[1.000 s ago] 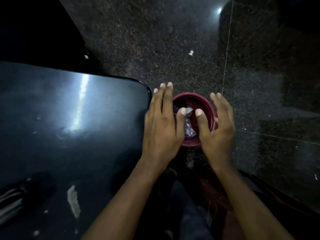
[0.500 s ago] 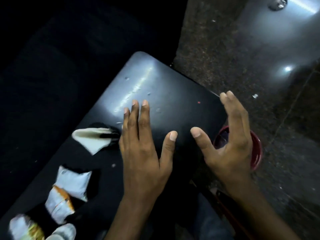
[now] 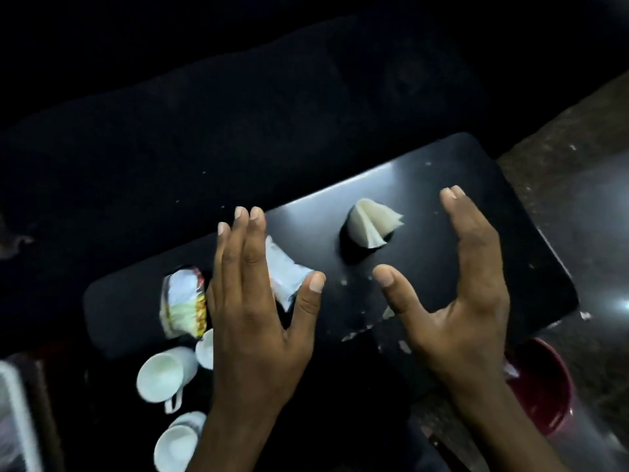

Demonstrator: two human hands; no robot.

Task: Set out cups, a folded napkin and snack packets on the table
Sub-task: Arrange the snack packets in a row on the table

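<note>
Between the empty, spread left hand (image 3: 262, 301) and right hand (image 3: 456, 294), the folded napkin (image 3: 374, 223) stands beyond the fingertips. Snack packets (image 3: 185, 303) lie partly under the left palm, cups (image 3: 166, 373) by its wrist; a careless sweep could topple them.

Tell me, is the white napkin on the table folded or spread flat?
Folded. The napkin stands as a fan of pleats on the black table.

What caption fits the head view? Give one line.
Both open hands hover over a dark table holding a folded napkin.
</note>
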